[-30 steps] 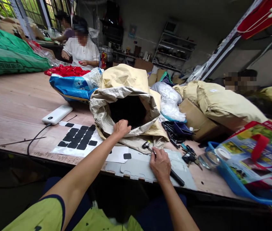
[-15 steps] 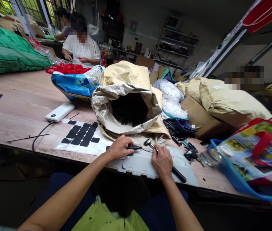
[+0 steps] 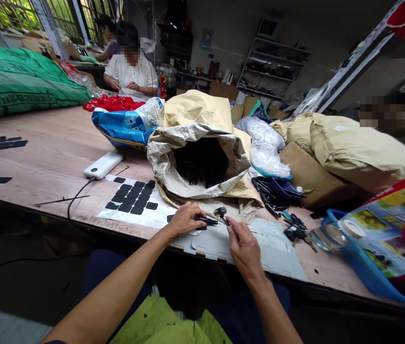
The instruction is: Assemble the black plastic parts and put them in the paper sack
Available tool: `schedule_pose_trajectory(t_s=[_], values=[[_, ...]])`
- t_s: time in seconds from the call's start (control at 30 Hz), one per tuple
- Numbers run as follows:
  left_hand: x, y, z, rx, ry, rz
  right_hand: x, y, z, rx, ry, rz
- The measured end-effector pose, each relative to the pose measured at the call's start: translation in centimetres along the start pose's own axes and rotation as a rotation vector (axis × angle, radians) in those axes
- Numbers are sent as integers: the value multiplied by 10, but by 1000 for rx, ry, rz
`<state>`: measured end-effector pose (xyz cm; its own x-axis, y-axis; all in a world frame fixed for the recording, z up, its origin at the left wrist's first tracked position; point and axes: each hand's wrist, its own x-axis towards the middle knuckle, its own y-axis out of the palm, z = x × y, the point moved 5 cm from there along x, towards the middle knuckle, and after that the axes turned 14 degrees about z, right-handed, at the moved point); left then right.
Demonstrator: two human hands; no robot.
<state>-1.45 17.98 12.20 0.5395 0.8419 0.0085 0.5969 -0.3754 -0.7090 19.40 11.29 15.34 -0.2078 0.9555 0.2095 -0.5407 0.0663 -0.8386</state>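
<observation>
My left hand [image 3: 187, 219] is closed on a slender black piece [image 3: 209, 220], which points right across a grey board [image 3: 259, 234] at the table's front edge. My right hand [image 3: 243, 246] grips a small hammer by its handle. The hammer head [image 3: 220, 211] is just above and beside the tip of the black piece; whether they touch I cannot tell. Most of the handle is hidden by my hand. Behind both hands, a large paper sack [image 3: 198, 188] lies with its mouth towards me, dark pieces inside.
Left of my hands, a white sheet [image 3: 111, 214] carries several black pads [image 3: 130, 197]. A white power bank [image 3: 102, 165] with a cable lies beyond. To the right are keys [image 3: 295, 231], a clear bottle [image 3: 327, 235] and a blue basket [image 3: 363, 270]. A co-worker [image 3: 130, 71] sits across the table.
The view has swung slightly left. My right hand has tilted the hammer, and its head has moved left towards the black piece. The handle end no longer shows below my hand.
</observation>
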Motion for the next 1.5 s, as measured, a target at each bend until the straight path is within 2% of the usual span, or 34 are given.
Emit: schedule_pose_trajectory(t_s=[0.1, 0.23, 0.33, 0.47, 0.63, 0.73, 0.83, 0.97, 1.1, 1.27, 1.5], values=[[0, 1, 1, 8, 3, -3, -5, 6, 24, -11, -40, 48], [0, 1, 0, 10, 18, 0, -7, 6, 38, -36, -74, -29], [-1, -1, -1, 0, 18, -10, -8, 10, 39, -58, -101, -62], [-1, -1, -1, -8, 13, -24, -8, 19, 35, -114, -80, 3], [-1, 1, 0, -19, 35, -29, -10, 10, 30, -87, -25, -65], [0, 1, 2, -15, 21, -38, -14, 11, 28, -96, -10, -37], [1, 2, 3, -11, 22, -38, -15, 13, 24, -85, 3, -19], [0, 3, 2, 21, 30, -39, -9, 2, 12, -72, 36, -104], [-2, 1, -1, 47, 21, -43, 5, -3, -20, -188, 102, -97], [-3, -2, -5, 27, 17, -34, 14, 3, -52, -368, 129, -96], [-3, 1, -4, 74, 40, -6, 12, 6, -45, -483, 138, -112]])
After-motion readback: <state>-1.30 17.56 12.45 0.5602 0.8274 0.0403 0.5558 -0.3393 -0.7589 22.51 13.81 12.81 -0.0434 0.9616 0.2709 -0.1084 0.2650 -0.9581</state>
